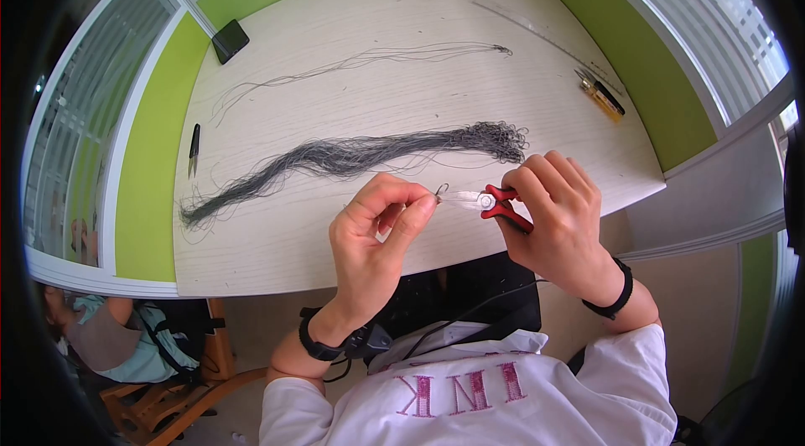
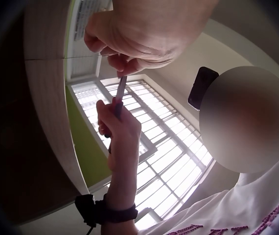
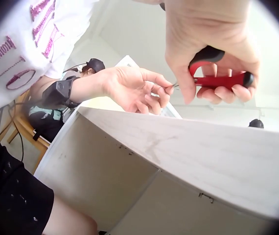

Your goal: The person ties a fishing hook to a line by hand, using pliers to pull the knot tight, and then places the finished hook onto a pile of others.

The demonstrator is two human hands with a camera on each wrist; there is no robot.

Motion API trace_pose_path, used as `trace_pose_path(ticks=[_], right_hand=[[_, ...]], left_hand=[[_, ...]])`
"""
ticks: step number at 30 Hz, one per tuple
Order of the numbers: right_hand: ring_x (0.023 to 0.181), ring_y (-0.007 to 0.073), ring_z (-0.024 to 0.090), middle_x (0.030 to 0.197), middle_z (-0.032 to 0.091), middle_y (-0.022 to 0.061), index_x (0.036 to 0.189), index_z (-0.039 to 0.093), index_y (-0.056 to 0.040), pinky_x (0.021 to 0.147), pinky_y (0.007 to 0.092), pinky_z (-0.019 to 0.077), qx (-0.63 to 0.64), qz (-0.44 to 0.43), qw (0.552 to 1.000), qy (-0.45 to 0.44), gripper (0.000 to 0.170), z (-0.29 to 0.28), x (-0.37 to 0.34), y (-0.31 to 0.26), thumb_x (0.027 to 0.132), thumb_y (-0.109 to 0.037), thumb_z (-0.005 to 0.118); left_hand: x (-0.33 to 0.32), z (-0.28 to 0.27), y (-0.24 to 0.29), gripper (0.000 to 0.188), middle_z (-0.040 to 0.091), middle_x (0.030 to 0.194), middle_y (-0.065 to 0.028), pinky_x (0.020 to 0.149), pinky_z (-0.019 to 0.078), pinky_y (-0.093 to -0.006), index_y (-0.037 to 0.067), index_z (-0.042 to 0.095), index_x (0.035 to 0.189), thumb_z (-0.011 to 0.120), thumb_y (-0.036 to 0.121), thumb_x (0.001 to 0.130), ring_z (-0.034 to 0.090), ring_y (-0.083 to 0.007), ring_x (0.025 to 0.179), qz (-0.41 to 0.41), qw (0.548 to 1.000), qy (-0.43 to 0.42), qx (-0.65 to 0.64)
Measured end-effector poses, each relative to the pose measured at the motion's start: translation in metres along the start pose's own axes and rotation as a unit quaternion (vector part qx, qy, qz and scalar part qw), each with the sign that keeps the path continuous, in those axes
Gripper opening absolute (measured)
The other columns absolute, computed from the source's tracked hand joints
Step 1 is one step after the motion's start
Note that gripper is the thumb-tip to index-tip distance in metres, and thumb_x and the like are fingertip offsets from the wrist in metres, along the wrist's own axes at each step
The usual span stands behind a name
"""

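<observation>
My left hand [image 1: 369, 232] pinches a thin dark wire between thumb and forefinger, and a small wire loop [image 1: 443, 188] stands up at the fingertips. My right hand [image 1: 555, 215] grips red-and-black pliers [image 1: 487, 202], their silver jaws pointing at the left fingertips and right by the loop. In the right wrist view the red handle [image 3: 220, 81] lies across the right palm with fingers curled round it. Behind both hands a thick bundle of dark wires [image 1: 335, 157] lies along the desk, its looped ends [image 1: 495, 140] gathered at the right.
A thinner bunch of wires [image 1: 360, 59] lies farther back on the desk [image 1: 402, 10]. At the left are a black-handled pointed tool [image 1: 194, 148] and a black box [image 1: 231, 42]. A clear ruler [image 1: 537, 33] and yellow-handled tools [image 1: 602, 98] lie right. Green partitions surround the desk; another person sits lower left.
</observation>
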State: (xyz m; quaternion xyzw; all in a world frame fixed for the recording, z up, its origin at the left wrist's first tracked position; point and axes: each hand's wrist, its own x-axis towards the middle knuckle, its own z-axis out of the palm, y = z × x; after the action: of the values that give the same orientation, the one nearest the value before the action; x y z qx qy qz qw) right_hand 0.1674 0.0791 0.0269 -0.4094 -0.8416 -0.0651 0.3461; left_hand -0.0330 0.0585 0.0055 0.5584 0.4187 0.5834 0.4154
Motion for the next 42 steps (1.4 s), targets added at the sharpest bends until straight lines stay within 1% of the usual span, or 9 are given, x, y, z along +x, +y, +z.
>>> trace_pose_path(ticks=[2, 9, 14, 18, 24, 26, 33, 35, 42], right_hand=[[0.065, 0.0239, 0.049, 0.071, 0.048, 0.0054, 0.076, 0.052, -0.0071, 0.057, 0.0345, 0.0386, -0.005, -0.008, 1.0, 0.001, 0.033, -0.0006, 0.0001, 0.0001, 0.054, -0.008, 0.076], [0.064, 0.0234, 0.049, 0.071, 0.049, 0.0048, 0.075, 0.052, -0.007, 0.056, 0.0344, 0.0386, 0.005, 0.015, 1.0, -0.011, 0.032, -0.0023, -0.0006, 0.0008, 0.056, -0.009, 0.077], [0.063, 0.0234, 0.049, 0.069, 0.049, 0.0045, 0.074, 0.052, -0.007, 0.055, 0.0345, 0.0388, 0.013, 0.023, 1.0, -0.01, 0.03, -0.0018, -0.0002, 0.0001, 0.057, -0.009, 0.077], [0.063, 0.0237, 0.05, 0.068, 0.049, 0.0048, 0.074, 0.053, -0.0068, 0.056, 0.035, 0.0399, 0.022, 0.034, 0.999, -0.019, 0.03, -0.003, -0.0002, -0.001, 0.057, -0.008, 0.077], [0.063, 0.0243, 0.052, 0.068, 0.05, 0.0052, 0.074, 0.054, -0.0067, 0.056, 0.0353, 0.0414, 0.036, 0.05, 0.998, -0.032, 0.029, -0.0039, -0.0009, -0.0022, 0.058, -0.008, 0.077], [0.063, 0.0244, 0.052, 0.068, 0.05, 0.0053, 0.074, 0.054, -0.0068, 0.056, 0.0352, 0.0417, 0.036, 0.052, 0.997, -0.034, 0.029, -0.0039, -0.0014, -0.0021, 0.058, -0.008, 0.078], [0.061, 0.0231, 0.052, 0.067, 0.05, 0.0039, 0.073, 0.054, -0.0071, 0.055, 0.0348, 0.0416, 0.031, 0.05, 0.998, -0.03, 0.027, -0.0032, -0.0027, -0.002, 0.06, -0.008, 0.077], [0.061, 0.0227, 0.051, 0.067, 0.05, 0.0037, 0.073, 0.054, -0.0072, 0.055, 0.0346, 0.0415, 0.027, 0.046, 0.998, -0.026, 0.026, -0.003, -0.0026, -0.0018, 0.06, -0.008, 0.077], [0.062, 0.0218, 0.05, 0.069, 0.05, 0.003, 0.073, 0.054, -0.0076, 0.054, 0.0337, 0.0396, -0.003, 0.017, 1.0, -0.006, 0.028, -0.0039, -0.0012, -0.0006, 0.059, -0.009, 0.077]], left_hand=[[-0.0015, -0.0015, 0.0068, 0.004, 0.057, 0.083, -0.0016, 0.074, 0.0403, -0.0206, -0.001, 0.063, 0.087, 0.06, 0.001, 0.089, 0.051, -0.0075, 0.079, -0.041, 0.999, -0.023, 0.024], [-0.0009, 0.0003, 0.0026, 0.005, 0.057, 0.084, -0.0015, 0.072, 0.0393, -0.0207, -0.001, 0.062, 0.088, 0.06, 0.003, 0.09, 0.049, -0.0066, 0.077, -0.025, 0.999, -0.023, 0.022], [0.0001, 0.002, 0.0032, 0.003, 0.058, 0.083, -0.0003, 0.062, 0.0344, -0.0207, 0.003, 0.063, 0.089, 0.063, 0.0, 0.087, 0.046, -0.0059, 0.072, 0.116, 0.982, -0.005, 0.146], [0.001, 0.0025, 0.0029, 0.005, 0.058, 0.082, 0.0001, 0.059, 0.0325, -0.0216, 0.005, 0.063, 0.089, 0.064, 0.001, 0.086, 0.045, -0.0067, 0.069, 0.136, 0.976, -0.002, 0.172], [-0.0002, 0.0043, 0.0026, 0.005, 0.06, 0.083, -0.0022, 0.058, 0.0344, -0.024, 0.005, 0.063, 0.088, 0.066, 0.003, 0.085, 0.048, -0.01, 0.069, 0.199, 0.953, 0.015, 0.23], [-0.0009, 0.0053, 0.0058, 0.005, 0.059, 0.081, -0.0049, 0.065, 0.0427, -0.0294, 0.002, 0.064, 0.087, 0.067, 0.001, 0.083, 0.053, -0.0186, 0.073, 0.181, 0.956, 0.017, 0.23], [-0.0002, 0.0051, 0.0054, 0.004, 0.059, 0.081, -0.0051, 0.065, 0.0426, -0.0294, 0.002, 0.064, 0.087, 0.067, 0.001, 0.084, 0.053, -0.0186, 0.073, 0.187, 0.953, 0.017, 0.237], [0.0006, 0.0045, 0.0029, 0.004, 0.06, 0.082, -0.002, 0.057, 0.0329, -0.0237, 0.005, 0.063, 0.088, 0.066, 0.003, 0.085, 0.045, -0.0095, 0.067, 0.197, 0.952, 0.018, 0.235], [0.0002, 0.0055, 0.0016, 0.004, 0.059, 0.081, -0.0014, 0.057, 0.0321, -0.0233, 0.005, 0.063, 0.088, 0.066, 0.004, 0.086, 0.043, -0.009, 0.066, 0.182, 0.959, 0.021, 0.218]])
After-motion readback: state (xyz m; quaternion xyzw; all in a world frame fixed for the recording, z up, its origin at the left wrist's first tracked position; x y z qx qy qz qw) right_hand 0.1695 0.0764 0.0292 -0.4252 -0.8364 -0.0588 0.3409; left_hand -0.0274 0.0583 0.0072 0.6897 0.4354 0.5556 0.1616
